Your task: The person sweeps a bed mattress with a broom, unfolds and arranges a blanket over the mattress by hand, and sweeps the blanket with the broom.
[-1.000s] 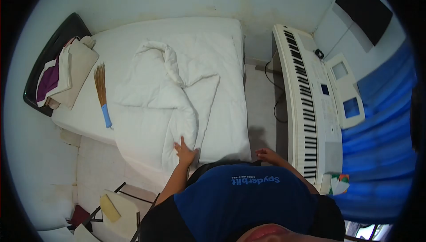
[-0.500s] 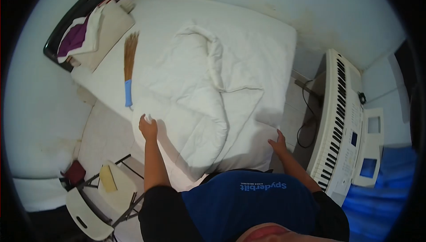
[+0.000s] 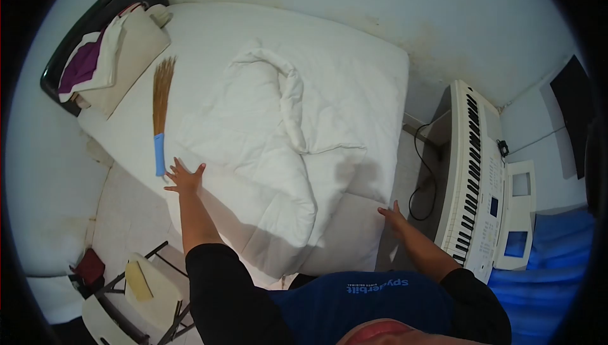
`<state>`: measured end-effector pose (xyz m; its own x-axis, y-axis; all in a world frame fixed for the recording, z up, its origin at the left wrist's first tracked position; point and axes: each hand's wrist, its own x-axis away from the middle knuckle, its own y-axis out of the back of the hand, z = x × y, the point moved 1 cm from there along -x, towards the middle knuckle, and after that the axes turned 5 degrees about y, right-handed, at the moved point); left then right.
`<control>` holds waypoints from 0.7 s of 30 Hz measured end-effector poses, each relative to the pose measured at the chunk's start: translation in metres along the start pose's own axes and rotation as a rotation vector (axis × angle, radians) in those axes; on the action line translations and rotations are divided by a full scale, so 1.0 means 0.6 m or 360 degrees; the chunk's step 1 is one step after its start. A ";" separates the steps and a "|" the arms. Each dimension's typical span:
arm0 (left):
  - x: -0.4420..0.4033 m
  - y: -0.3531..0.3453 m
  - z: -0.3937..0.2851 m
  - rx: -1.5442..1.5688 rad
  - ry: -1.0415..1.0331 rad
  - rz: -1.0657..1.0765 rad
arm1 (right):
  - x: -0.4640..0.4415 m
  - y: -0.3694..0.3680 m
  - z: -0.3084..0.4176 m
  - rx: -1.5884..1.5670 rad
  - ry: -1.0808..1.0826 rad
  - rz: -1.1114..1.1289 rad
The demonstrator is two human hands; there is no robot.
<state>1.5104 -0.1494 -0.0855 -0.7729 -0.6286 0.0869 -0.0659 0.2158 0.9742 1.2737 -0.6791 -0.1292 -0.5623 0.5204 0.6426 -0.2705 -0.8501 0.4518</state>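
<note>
My left hand has its fingers spread at the near edge of the bed, close to the blue handle of a straw broom, and holds nothing. The broom lies on the white sheet. A rumpled white comforter covers the middle of the bed, with a curled fold and a pointed flap. My right hand is beside the bed's near right corner, thumb and fingers apart, with nothing in it.
A dark headboard and a pillow with purple and white cloth are at upper left. An electronic keyboard stands at right. A folding chair is at lower left. A cable hangs beside the keyboard.
My left hand has moved left from the comforter's fold to near the broom handle, its fingers now spread. My right hand stays by the bed's right corner. The view has shifted.
</note>
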 end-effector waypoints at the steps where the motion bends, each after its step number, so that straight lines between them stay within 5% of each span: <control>1: 0.003 0.016 -0.012 -0.0023 -0.0007 0.0028 | 0.007 0.002 0.008 -0.0015 -0.0155 0.0021; 6: -0.038 -0.013 -0.011 0.0075 -0.0088 0.0532 | 0.048 -0.002 0.060 -0.0416 0.0006 0.0260; 10: -0.064 -0.067 0.035 0.0410 -0.0486 0.0466 | 0.032 -0.024 0.078 -0.0743 0.0332 0.0596; 12: -0.033 -0.068 0.044 0.1071 -0.0509 0.0807 | 0.046 -0.032 0.108 -0.0858 0.0162 0.0697; 17: 0.129 0.053 0.028 0.1283 -0.0458 0.1067 | 0.063 -0.085 0.129 -0.0827 -0.0203 0.0994; 21: 0.247 0.136 0.013 0.1462 -0.0422 0.1126 | 0.119 -0.141 0.163 -0.0633 -0.0059 0.1087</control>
<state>1.3857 -0.2193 0.0052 -0.9189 -0.0036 0.3944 0.0837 0.9754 0.2039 1.3330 -0.5620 -0.0609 -0.6802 -0.1303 0.7213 -0.1380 -0.9437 -0.3007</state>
